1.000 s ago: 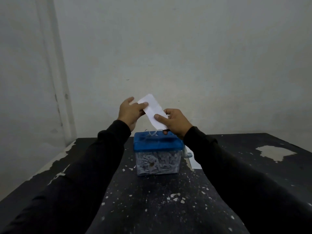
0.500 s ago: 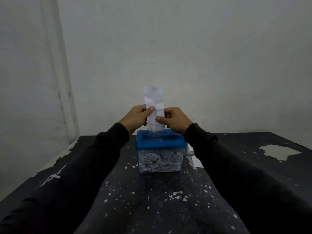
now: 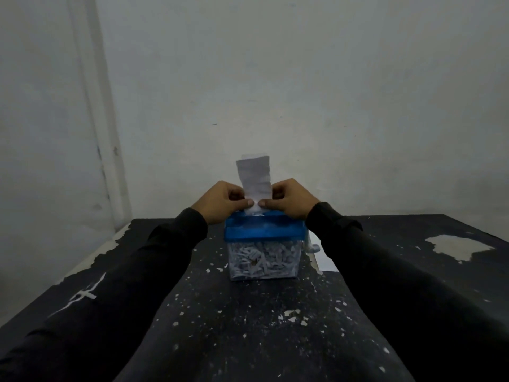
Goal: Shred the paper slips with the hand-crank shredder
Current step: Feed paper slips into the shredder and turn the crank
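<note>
A small hand-crank shredder (image 3: 264,238) with a blue lid and a clear bin full of white shreds stands in the middle of the black table. A white paper slip (image 3: 254,179) stands upright over the lid's slot, its lower end at the slot. My left hand (image 3: 223,201) pinches the slip's lower left edge and my right hand (image 3: 292,198) pinches its lower right edge, thumbs nearly meeting just above the lid. The pale crank handle (image 3: 312,245) pokes out on the shredder's right side, partly hidden by my right sleeve.
More white paper (image 3: 325,261) lies flat on the table just right of the shredder, mostly behind my right arm. The black table (image 3: 248,326) has chipped paint and white flecks. Walls stand close behind and to the left.
The slip went from tilted to upright and came down onto the lid's slot. Both hands slid lower on it, closer together, down to the lid.
</note>
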